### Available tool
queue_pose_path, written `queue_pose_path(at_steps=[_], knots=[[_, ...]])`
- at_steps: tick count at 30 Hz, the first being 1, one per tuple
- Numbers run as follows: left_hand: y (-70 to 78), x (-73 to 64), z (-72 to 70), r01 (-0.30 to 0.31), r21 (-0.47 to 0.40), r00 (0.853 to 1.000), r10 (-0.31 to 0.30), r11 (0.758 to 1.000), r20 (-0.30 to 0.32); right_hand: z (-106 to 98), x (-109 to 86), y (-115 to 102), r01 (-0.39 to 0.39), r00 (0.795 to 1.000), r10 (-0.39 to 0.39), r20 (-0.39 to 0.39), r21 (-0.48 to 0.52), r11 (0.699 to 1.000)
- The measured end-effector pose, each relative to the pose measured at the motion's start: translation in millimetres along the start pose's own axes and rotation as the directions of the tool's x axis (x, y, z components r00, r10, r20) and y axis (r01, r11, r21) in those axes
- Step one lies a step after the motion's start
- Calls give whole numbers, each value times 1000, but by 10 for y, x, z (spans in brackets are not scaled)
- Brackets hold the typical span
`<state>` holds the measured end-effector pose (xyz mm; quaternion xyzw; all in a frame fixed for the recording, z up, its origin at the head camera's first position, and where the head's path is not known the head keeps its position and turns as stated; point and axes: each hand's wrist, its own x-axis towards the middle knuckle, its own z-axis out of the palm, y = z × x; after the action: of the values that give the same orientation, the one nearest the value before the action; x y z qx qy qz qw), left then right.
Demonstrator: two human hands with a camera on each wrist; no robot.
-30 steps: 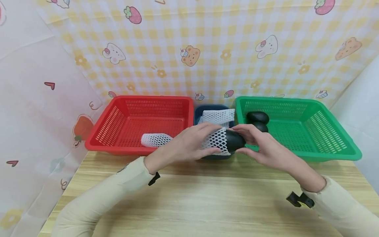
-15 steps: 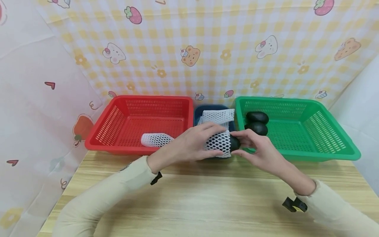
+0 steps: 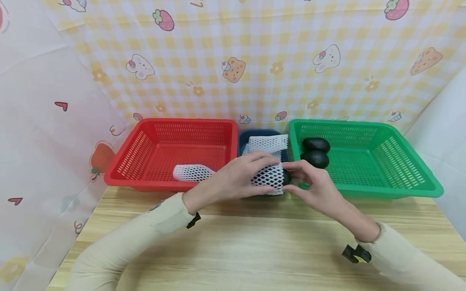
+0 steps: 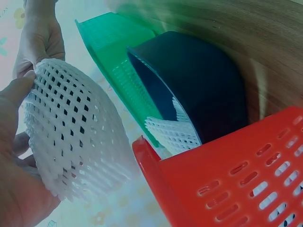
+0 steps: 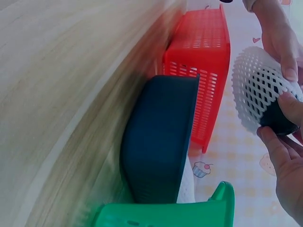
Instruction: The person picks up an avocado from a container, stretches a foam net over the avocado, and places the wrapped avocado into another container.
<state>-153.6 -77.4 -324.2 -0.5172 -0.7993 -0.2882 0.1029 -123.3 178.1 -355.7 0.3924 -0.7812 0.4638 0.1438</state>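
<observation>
My left hand (image 3: 238, 177) grips a white foam net sleeve (image 3: 268, 178), held up in front of the small navy bin. Inside the sleeve is a dark, smooth avocado (image 5: 275, 118), mostly covered by the mesh. Only its right end shows in the head view. My right hand (image 3: 316, 182) pinches that end with thumb and fingers, close to the sleeve's open rim. In the left wrist view, the net is stretched round and bulging over the fruit.
A red basket (image 3: 171, 185) at left holds a netted piece (image 3: 192, 172). The navy bin (image 3: 259, 131) in the middle has spare net sleeves (image 3: 268, 143). At right, a green basket (image 3: 393, 193) contains two avocados (image 3: 316, 144). All stand on a wooden table (image 3: 233, 250).
The avocado has slid left, deeper into the net sleeve, so less of it shows. My right hand has moved left with it, while my left hand has shifted only slightly.
</observation>
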Motion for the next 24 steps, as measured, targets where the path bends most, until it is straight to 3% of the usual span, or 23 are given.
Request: queue_pose_path(at_steps=[9, 16, 24], knots=[[19, 17, 3, -13, 27, 1000, 13, 1000, -12, 56, -9, 13, -6, 999, 8, -44, 39, 999], [2, -5, -25, -19, 37, 1000, 19, 999, -19, 36, -18, -1, -26, 1000, 26, 2, 87, 996], [-10, -21, -6, -41, 31, 999, 42, 999, -25, 77, -72, 12, -150, 988, 143, 55, 154, 977]])
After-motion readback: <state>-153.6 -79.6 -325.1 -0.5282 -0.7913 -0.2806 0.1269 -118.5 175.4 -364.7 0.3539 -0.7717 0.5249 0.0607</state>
